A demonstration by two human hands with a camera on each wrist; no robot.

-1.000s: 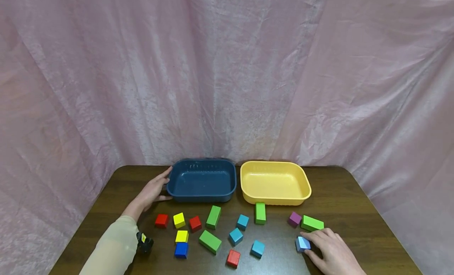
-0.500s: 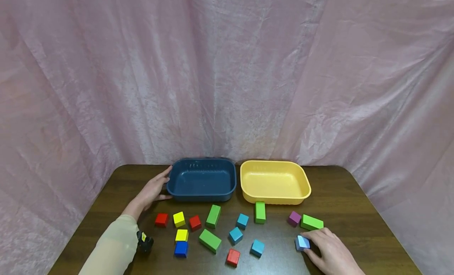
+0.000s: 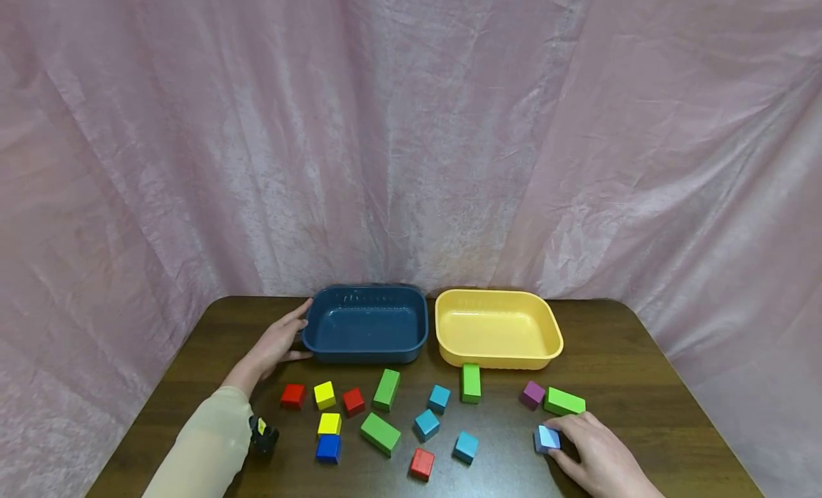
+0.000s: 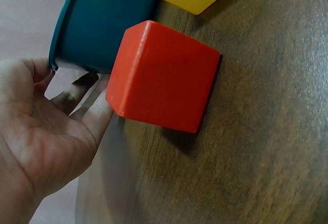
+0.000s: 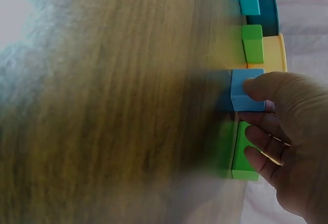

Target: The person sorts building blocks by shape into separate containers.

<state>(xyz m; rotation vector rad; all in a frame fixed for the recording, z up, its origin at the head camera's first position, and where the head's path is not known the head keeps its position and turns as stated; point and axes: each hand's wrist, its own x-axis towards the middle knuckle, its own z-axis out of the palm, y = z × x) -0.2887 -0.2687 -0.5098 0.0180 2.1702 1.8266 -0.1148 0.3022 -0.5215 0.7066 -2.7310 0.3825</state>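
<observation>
- Light-blue cube [image 3: 546, 439], one: at 5 o'clock from the yellow tray [image 3: 501, 362]; whether it touches the table [image 3: 648, 412] cannot be told.
- Right hand [image 3: 600, 456], one: on the cube's 3 o'clock side, thumb and fingers pinching it.
- Purple cube [image 3: 532, 395], one: at 11 o'clock from the pinched cube.
- Green block [image 3: 565, 402], one: at 1 o'clock from the pinched cube, near the hand.
- Navy tray [image 3: 364, 356], one: at 9 o'clock from the yellow one, just beside it.
- Left hand [image 3: 272, 347], one: fingers spread against the navy tray's 9 o'clock end.
- Red cube [image 3: 292, 397], one: at 5 o'clock from the left hand.
</observation>
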